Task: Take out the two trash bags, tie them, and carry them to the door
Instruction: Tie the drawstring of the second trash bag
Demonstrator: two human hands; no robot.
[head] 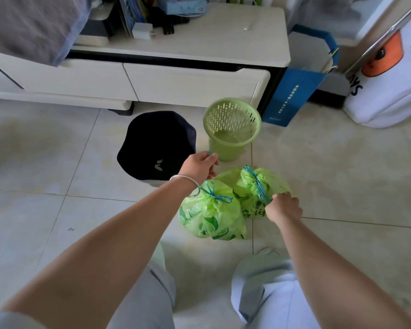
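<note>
Two green trash bags lie side by side on the tiled floor. The near bag has its neck closed with a knotted blue drawstring. The far bag is gathered at the top by a blue drawstring. My right hand is closed on the lower end of that drawstring. My left hand, with a silver bracelet on the wrist, pinches a blue bit of string above the bags; where it leads I cannot tell.
An empty green slotted bin and a bin with a dark liner stand behind the bags. A white low cabinet runs along the back, with a blue paper bag and a white bag to its right.
</note>
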